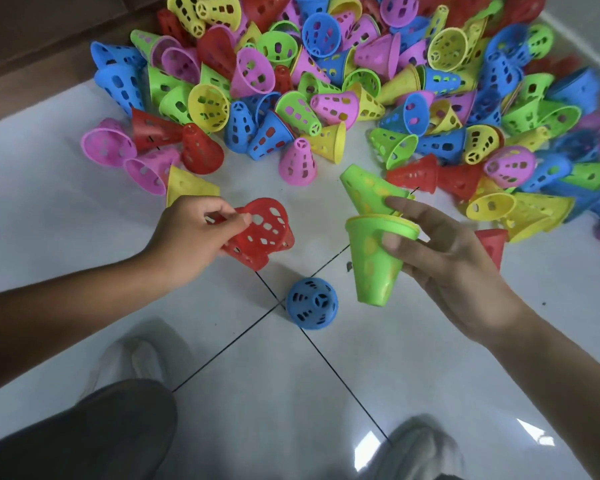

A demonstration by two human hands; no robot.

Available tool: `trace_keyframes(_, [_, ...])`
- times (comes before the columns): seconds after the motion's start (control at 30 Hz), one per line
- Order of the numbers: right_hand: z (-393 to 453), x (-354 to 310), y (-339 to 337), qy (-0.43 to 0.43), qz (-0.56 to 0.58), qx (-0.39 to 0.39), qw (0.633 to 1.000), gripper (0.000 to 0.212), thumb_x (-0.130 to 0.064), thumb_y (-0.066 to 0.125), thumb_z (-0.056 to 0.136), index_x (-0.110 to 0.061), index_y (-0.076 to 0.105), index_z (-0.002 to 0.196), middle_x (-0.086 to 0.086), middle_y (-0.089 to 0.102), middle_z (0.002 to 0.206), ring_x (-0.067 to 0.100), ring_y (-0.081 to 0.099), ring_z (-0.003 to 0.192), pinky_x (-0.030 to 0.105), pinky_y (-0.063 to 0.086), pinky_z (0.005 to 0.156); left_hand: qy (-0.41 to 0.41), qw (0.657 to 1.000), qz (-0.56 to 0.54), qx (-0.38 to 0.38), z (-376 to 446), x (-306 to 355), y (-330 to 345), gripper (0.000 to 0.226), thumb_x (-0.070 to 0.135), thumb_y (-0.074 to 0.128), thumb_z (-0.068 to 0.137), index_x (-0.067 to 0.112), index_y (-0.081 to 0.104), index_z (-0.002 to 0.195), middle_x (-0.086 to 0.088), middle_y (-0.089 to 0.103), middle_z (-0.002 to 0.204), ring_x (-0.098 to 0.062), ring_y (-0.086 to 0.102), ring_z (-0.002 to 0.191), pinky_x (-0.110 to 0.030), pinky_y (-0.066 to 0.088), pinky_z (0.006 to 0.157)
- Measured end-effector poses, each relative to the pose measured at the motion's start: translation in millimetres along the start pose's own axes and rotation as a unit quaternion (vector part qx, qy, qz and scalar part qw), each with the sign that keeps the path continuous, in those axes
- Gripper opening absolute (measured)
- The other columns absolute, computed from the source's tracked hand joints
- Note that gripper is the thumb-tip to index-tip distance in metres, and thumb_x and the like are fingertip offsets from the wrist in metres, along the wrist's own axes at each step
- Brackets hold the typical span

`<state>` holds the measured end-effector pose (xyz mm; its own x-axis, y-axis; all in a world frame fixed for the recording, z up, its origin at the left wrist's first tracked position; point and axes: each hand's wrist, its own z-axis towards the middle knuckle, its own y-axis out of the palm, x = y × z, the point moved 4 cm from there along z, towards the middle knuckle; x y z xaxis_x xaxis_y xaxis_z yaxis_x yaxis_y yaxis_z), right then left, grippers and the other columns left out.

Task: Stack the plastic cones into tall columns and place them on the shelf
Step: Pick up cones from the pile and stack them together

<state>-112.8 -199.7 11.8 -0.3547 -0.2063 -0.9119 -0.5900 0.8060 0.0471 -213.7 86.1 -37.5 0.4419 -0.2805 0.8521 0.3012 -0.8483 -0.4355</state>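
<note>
A big heap of perforated plastic cones (326, 81) in red, blue, green, yellow and pink covers the far part of the white tiled floor. My left hand (191, 237) grips a red cone (260, 233) by its rim, open end facing me. My right hand (440, 258) holds green cones: a lower green cone (371, 268) pointing down and an upper green cone (368, 188) pointing up and left, with yellow showing inside them. A single blue cone (311, 303) stands upright on the floor between my hands. No shelf is in view.
White glossy floor tiles (84, 271) with dark grout lines lie under my hands. A brown wooden surface (49, 36) borders the heap at the top left. My knee in dark trousers (84, 438) and pale shoes (420, 452) fill the bottom edge.
</note>
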Motion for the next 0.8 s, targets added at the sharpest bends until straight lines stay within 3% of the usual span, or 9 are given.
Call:
trace_keyframes(0.1, [-24,-7,4,-0.004,0.072,-0.032,0.997,0.092,-0.041,0.094,0.061,-0.009,0.055,0.138,0.014,0.069,0.125,0.028,0.067,0.114,0.032,0.056,0.089,0.001,1.000,-0.021,0.003,-12,7,0,0.023,0.023,0.075,0.091,0.003,0.071,0.081,-0.008,0.065,0.069,-0.004,0.061,0.055,-0.017,0.053,0.053])
trace_keyframes(0.2, [-48,-11,11,-0.005,0.141,-0.073,0.987,0.083,-0.031,0.091,0.065,-0.004,0.058,0.136,0.015,0.068,0.123,0.026,0.068,0.106,0.032,0.057,0.084,0.020,1.000,-0.018,0.005,-22,15,-2,0.024,0.027,0.077,0.089,0.005,0.070,0.080,-0.020,0.069,0.078,-0.012,0.066,0.061,-0.024,0.057,0.057])
trace_keyframes(0.33, [-69,0,15,0.027,0.241,-0.109,0.964,0.057,-0.037,0.077,0.083,-0.006,0.066,0.129,0.016,0.065,0.131,0.033,0.061,0.118,0.044,0.049,0.102,0.029,0.999,0.018,0.031,-32,13,-8,0.026,0.045,0.077,0.078,0.020,0.071,0.073,0.001,0.067,0.065,-0.030,0.069,0.074,-0.050,0.061,0.077])
trace_keyframes(0.4, [-76,5,24,0.056,0.330,-0.165,0.928,0.048,-0.027,0.055,0.100,0.003,0.054,0.138,0.023,0.056,0.140,0.043,0.040,0.135,0.050,0.033,0.115,0.042,0.998,0.032,0.045,-39,15,-7,0.024,0.040,0.080,0.080,0.019,0.071,0.072,0.007,0.063,0.060,-0.027,0.068,0.072,-0.046,0.060,0.075])
trace_keyframes(0.43, [-78,6,27,0.067,0.369,-0.185,0.909,0.049,-0.023,0.050,0.103,0.007,0.046,0.142,0.028,0.052,0.142,0.047,0.034,0.138,0.051,0.032,0.115,0.052,0.996,0.043,0.052,-42,18,-6,0.023,0.037,0.081,0.082,0.018,0.072,0.072,0.008,0.062,0.058,-0.025,0.068,0.070,-0.041,0.059,0.072])
trace_keyframes(0.5, [-77,17,33,0.080,0.399,-0.177,0.896,0.058,-0.025,0.062,0.097,0.009,0.046,0.141,0.029,0.056,0.136,0.047,0.047,0.133,0.049,0.048,0.105,0.065,0.994,0.070,0.062,-50,23,-6,0.022,0.035,0.080,0.083,0.019,0.072,0.071,0.008,0.062,0.057,-0.017,0.064,0.064,-0.030,0.050,0.065])
trace_keyframes(0.6, [-77,27,42,0.071,0.388,-0.184,0.900,0.063,-0.031,0.074,0.086,0.005,0.056,0.135,0.023,0.062,0.130,0.040,0.057,0.126,0.044,0.053,0.097,0.071,0.991,0.086,0.067,-59,26,-5,0.022,0.036,0.080,0.083,0.021,0.073,0.070,0.009,0.062,0.055,-0.005,0.056,0.056,-0.023,0.042,0.058])
trace_keyframes(0.8, [-74,40,44,0.094,0.295,-0.162,0.937,0.072,-0.038,0.084,0.070,-0.003,0.064,0.130,0.020,0.062,0.128,0.040,0.054,0.119,0.044,0.053,0.096,0.070,0.990,0.095,0.075,-67,25,-8,0.023,0.036,0.079,0.084,0.020,0.071,0.069,0.013,0.063,0.057,-0.002,0.053,0.055,-0.022,0.039,0.058])
